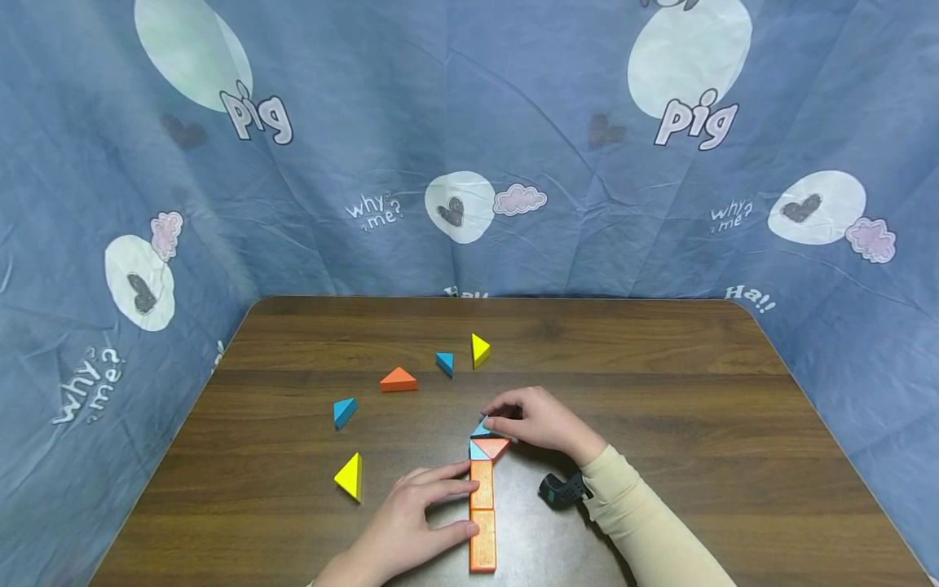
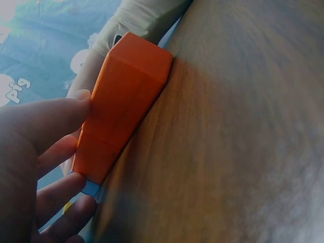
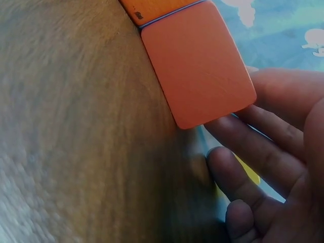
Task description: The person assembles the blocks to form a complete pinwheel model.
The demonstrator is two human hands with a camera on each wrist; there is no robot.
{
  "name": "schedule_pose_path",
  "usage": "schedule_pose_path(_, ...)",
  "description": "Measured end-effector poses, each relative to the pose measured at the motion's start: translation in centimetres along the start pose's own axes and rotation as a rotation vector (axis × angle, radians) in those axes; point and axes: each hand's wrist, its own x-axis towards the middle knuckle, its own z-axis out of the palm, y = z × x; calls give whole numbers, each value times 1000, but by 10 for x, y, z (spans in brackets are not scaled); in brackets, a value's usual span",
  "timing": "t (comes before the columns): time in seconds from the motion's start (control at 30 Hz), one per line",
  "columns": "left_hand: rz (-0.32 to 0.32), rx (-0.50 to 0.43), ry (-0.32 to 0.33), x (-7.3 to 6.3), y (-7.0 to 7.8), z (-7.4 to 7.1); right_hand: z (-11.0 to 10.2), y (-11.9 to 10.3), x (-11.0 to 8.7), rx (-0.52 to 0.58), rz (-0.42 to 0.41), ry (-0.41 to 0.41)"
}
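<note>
On the wood-grain table (image 1: 660, 367), pinches with right hand (image 1: 541, 420) a blue triangular block (image 1: 478, 430), probably light, stiff, best held side-on, and with left hand (image 1: 414, 518), spread-fingered, touches orange cuboids (image 1: 482, 546).

In the head view, my sleeve (image 1: 653, 522) at lower right is plain cream. The two rectangular blocks (image 1: 482, 548) at lower centre are orange; just above, one triangle (image 1: 493, 446) is salmon-orange and two small triangles (image 1: 478, 452) light blue. Left and centre, I see loose triangles (image 1: 399, 383): two yellow, two blue, one orange. My tabletop (image 1: 660, 375) is streaky brown woodgrain; the blue backdrop (image 1: 513, 98) bears white ovals, dark hearts, pink clouds and pale lettering.
</note>
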Motion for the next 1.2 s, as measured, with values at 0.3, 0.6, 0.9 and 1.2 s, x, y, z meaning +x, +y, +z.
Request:
schedule_pose_path(0.3,23,8,16,0,0,1,0,0,-1,9,-11,-12)
schedule_pose_path(0.6,41,7,27,0,0,1,-1,-1,-2,9,-23,-13)
schedule_pose_path(0.9,32,1,19,1,1,0,-3,-3,-2,10,-16,-31)
schedule_pose_path(1.2,7,-11,0,1,1,-1,-3,-3,-2,4,-16,-34)
